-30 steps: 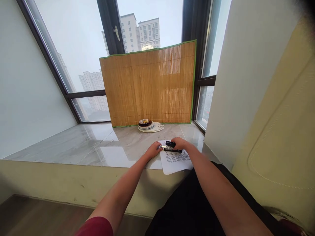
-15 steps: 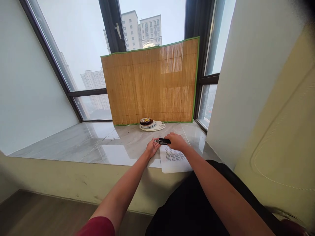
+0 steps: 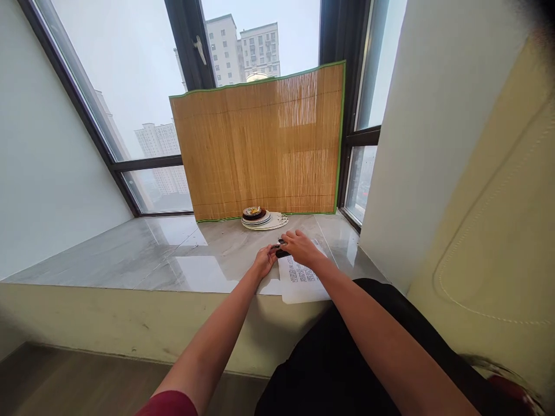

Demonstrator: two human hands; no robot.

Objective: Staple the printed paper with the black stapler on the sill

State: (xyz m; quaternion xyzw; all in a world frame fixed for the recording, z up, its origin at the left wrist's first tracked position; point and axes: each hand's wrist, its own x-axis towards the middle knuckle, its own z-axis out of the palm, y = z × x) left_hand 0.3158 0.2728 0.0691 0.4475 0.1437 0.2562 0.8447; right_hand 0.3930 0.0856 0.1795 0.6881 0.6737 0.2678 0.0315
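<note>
A small black object with a metal part [image 3: 282, 253] is between my two hands, above the top edge of a printed sheet. My left hand [image 3: 264, 260] is closed on its metal end from the left. From the right, my right hand [image 3: 299, 247] has its fingers wrapped on the black part, which partly hides it. The printed sheet [image 3: 303, 277] lies on the marble sill under my right hand and reaches over the sill's front edge. What the black object is cannot be made out.
Stacked plates [image 3: 255, 218] stand on the marble sill [image 3: 217, 248] beyond my hands. Behind them a bamboo mat [image 3: 260, 144] with green edging leans against the window. A wall [image 3: 433, 144] rises at the right.
My right hand has moved left along the black object, closer to my left hand, and a black part now shows above its fingers. The whole view has shifted slightly.
</note>
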